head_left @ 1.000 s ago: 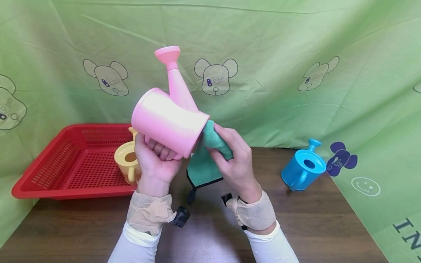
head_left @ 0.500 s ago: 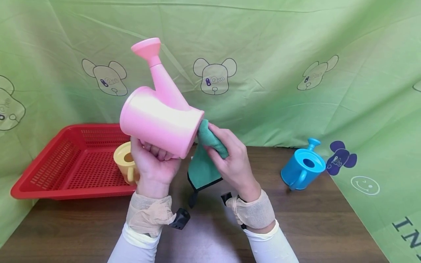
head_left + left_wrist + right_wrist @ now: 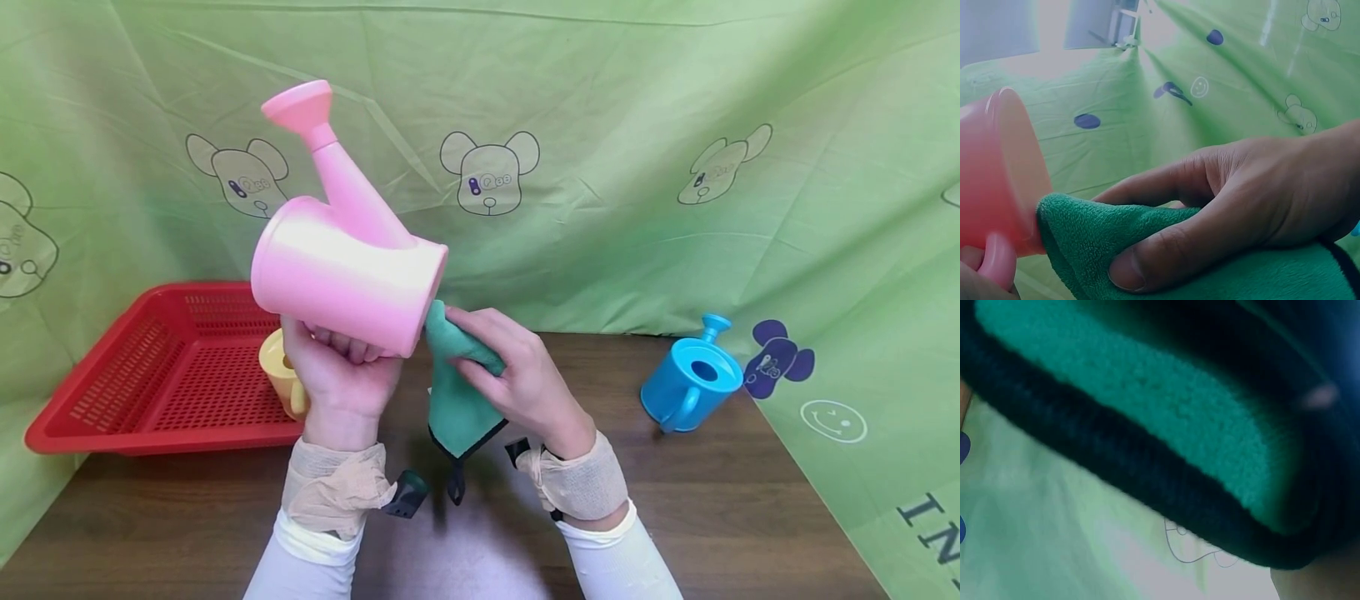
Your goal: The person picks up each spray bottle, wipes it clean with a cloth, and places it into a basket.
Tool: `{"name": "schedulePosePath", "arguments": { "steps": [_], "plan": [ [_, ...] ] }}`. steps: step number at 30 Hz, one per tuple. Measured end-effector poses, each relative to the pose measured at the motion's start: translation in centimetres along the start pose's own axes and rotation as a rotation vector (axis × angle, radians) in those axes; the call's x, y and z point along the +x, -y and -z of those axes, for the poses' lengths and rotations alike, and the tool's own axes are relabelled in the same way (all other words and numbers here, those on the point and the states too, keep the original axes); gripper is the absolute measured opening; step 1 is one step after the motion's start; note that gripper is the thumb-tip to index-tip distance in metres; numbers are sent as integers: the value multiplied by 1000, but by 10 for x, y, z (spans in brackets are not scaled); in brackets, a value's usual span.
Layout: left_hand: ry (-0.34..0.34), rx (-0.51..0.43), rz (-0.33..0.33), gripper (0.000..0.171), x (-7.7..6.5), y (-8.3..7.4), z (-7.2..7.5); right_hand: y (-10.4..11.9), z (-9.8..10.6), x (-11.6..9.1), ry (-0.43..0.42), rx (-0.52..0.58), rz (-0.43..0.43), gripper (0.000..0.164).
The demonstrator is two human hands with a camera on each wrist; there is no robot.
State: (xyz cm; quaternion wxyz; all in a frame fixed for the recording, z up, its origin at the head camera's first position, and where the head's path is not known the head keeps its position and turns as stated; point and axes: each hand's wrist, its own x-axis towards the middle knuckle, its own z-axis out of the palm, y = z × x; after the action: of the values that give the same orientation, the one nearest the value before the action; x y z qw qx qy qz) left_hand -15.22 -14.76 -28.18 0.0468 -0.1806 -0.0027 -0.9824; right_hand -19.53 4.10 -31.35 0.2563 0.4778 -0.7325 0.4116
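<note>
A pink toy watering can [image 3: 345, 279] is tilted on its side above the table, its spout pointing up and left. My left hand [image 3: 341, 379] grips it from below; the left wrist view shows fingers curled round its pink handle [image 3: 999, 261]. With thumb and fingers my right hand [image 3: 525, 375] pinches a green towel [image 3: 457, 392] with black edging. The towel's folded end meets the can's flat end, and the rest hangs down with a black loop. In the right wrist view the towel [image 3: 1147, 406] covers most of the picture.
A red plastic basket [image 3: 150, 333] stands at the left, with a yellow watering can [image 3: 281, 379] at its right side, partly hidden by my left hand. A blue watering can [image 3: 690, 383] stands on the brown wooden table [image 3: 720, 517] at the right. Green printed cloth [image 3: 600, 208] hangs behind.
The pink watering can has moved left and tipped further, its spout swinging left. My right hand with the towel has shifted left and slightly down along the can's end.
</note>
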Motion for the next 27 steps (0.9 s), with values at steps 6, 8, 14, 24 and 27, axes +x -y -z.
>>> {"name": "schedulePosePath", "arguments": {
  "steps": [6, 8, 14, 24, 27],
  "plan": [
    [0, 26, -26, 41, 0, -2, -1, 3, 0, -1, 51, -10, 25, 42],
    [-4, 51, -33, 40, 1, -3, -1, 4, 1, -1, 63, -6, 38, 41],
    [-143, 118, -82, 36, 3, -8, 2, 7, 1, 1, 78, 25, 88, 39],
    [-154, 202, -179, 35, 7, -12, 2, 9, 3, 2, -37, 73, 103, 41],
    [-110, 217, -202, 31, 8, -13, 2, 9, 4, 3, -76, 63, 104, 42]
  ]
}}
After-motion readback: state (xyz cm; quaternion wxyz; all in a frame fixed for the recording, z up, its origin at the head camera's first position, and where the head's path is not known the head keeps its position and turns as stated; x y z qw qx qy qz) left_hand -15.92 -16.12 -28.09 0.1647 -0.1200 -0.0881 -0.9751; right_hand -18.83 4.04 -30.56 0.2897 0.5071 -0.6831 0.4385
